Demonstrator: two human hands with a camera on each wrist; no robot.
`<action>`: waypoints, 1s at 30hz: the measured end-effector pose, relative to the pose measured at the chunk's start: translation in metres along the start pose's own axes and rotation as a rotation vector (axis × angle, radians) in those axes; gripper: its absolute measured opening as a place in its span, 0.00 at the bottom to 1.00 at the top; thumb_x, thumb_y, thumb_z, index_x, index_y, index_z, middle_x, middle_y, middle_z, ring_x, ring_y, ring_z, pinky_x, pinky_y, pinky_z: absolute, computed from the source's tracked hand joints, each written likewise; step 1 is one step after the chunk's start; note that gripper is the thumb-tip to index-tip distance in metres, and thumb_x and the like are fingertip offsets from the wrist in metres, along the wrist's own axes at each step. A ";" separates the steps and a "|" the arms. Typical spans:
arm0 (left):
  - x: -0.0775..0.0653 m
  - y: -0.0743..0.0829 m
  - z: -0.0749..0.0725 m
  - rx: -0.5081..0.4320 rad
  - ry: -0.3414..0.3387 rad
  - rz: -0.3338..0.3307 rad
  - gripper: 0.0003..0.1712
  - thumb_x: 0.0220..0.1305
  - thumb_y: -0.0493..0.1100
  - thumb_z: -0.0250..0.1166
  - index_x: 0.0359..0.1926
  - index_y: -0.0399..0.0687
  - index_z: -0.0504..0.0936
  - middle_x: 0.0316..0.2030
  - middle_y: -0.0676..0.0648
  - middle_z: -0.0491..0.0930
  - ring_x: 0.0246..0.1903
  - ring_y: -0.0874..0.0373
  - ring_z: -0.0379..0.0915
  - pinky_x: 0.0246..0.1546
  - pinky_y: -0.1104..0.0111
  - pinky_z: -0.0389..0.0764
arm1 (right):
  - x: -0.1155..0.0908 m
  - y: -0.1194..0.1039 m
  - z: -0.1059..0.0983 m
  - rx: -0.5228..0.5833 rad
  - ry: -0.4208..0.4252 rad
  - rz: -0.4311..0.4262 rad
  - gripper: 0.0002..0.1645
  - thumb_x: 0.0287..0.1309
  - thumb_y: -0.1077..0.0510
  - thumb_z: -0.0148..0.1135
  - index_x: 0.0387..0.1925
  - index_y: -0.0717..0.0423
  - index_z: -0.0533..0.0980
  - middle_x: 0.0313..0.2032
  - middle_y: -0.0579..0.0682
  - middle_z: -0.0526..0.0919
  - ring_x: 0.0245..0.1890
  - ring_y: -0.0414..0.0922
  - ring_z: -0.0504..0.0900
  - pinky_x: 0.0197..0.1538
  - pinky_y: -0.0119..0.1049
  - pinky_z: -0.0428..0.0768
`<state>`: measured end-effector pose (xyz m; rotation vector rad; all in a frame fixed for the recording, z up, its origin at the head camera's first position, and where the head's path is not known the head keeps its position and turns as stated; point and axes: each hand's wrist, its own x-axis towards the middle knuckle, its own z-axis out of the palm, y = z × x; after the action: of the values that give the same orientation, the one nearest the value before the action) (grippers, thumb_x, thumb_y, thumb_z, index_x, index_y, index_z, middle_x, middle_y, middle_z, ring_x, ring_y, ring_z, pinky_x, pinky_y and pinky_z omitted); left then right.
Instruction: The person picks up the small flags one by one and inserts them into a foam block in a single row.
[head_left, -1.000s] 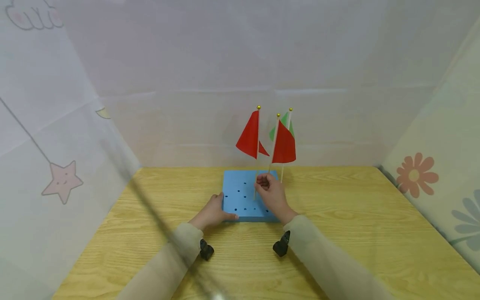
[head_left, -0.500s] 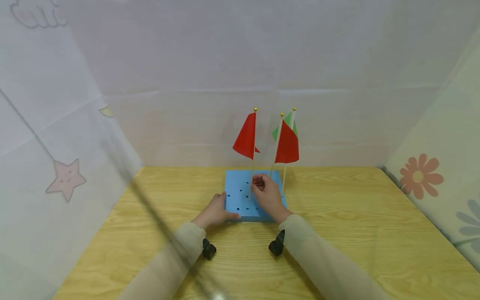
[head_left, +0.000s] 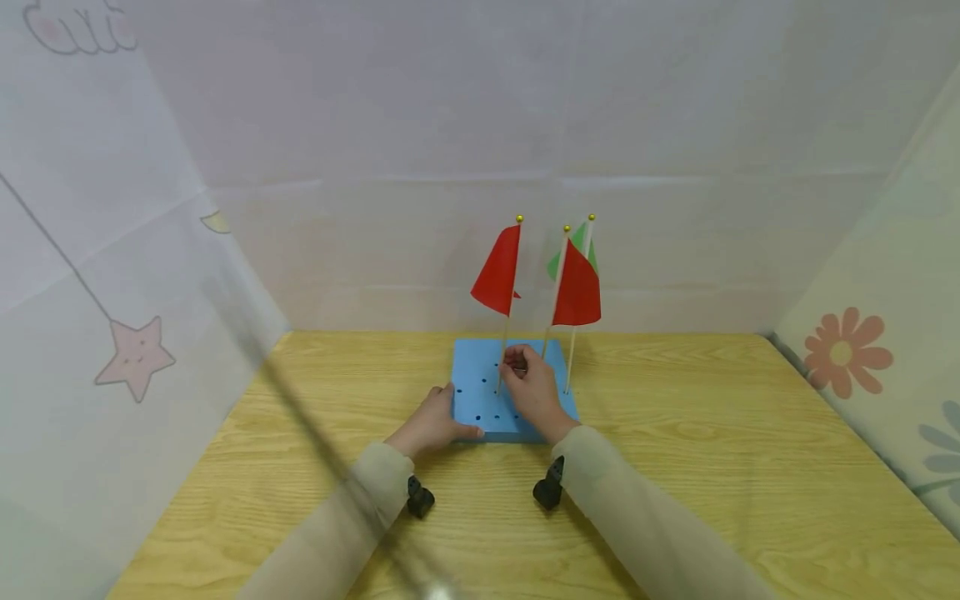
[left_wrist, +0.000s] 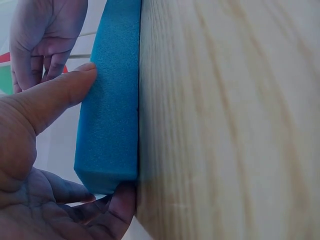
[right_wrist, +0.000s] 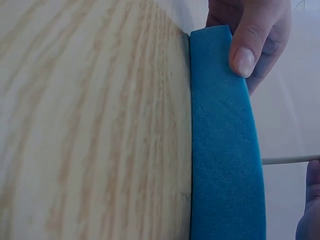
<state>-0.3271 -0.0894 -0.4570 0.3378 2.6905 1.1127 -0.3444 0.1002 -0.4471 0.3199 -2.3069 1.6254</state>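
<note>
A blue foam block (head_left: pixel 468 358) with small dark holes in its top lies flat on the table. My left hand (head_left: pixel 432 422) grips its front left corner, thumb over the front edge and fingers along the side. With bent fingers my right hand (head_left: pixel 536 392) pinches the thin stick of a red flag (head_left: pixel 498 271) above the block. The foot of that stick stands at a hole near the middle, leaning slightly right at the top. A second red flag (head_left: pixel 577 287) and a green flag (head_left: pixel 556 265) stand in the block on its right side, the green one partly hidden.
The wood-grain table (head_left: pixel 675 467) extends on both sides of the block. Behind it hangs a pale cloth backdrop (head_left: pixel 420 250), with printed cloth walls left and right. A blurred dark rod (head_left: pixel 315 433) crosses the head view at lower left.
My right hand has shifted the pinched red flag left across the block, and its stick's foot now meets a hole. The left hand keeps its grip. The head view has turned slightly.
</note>
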 end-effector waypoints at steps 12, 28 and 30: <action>-0.002 -0.003 0.004 -0.017 -0.004 0.002 0.62 0.59 0.50 0.80 0.78 0.25 0.51 0.68 0.26 0.63 0.63 0.38 0.69 0.64 0.49 0.72 | 0.001 0.008 0.006 0.011 0.011 0.002 0.10 0.71 0.67 0.62 0.50 0.67 0.77 0.46 0.60 0.82 0.51 0.57 0.83 0.55 0.51 0.82; -0.001 -0.001 0.001 -0.010 -0.003 -0.006 0.64 0.59 0.52 0.79 0.78 0.25 0.49 0.70 0.25 0.60 0.66 0.35 0.66 0.66 0.48 0.70 | 0.005 0.006 0.003 0.006 0.043 0.025 0.09 0.71 0.66 0.61 0.50 0.65 0.75 0.45 0.60 0.81 0.51 0.57 0.81 0.56 0.51 0.81; -0.002 -0.001 -0.001 -0.006 -0.002 -0.010 0.64 0.59 0.52 0.79 0.78 0.25 0.49 0.71 0.25 0.59 0.67 0.35 0.65 0.66 0.48 0.70 | 0.005 0.006 0.003 0.007 0.044 0.029 0.09 0.71 0.66 0.61 0.50 0.65 0.75 0.45 0.60 0.81 0.51 0.57 0.81 0.56 0.51 0.80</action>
<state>-0.3259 -0.0911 -0.4572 0.3242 2.6834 1.1173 -0.3514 0.0993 -0.4510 0.2511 -2.2840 1.6377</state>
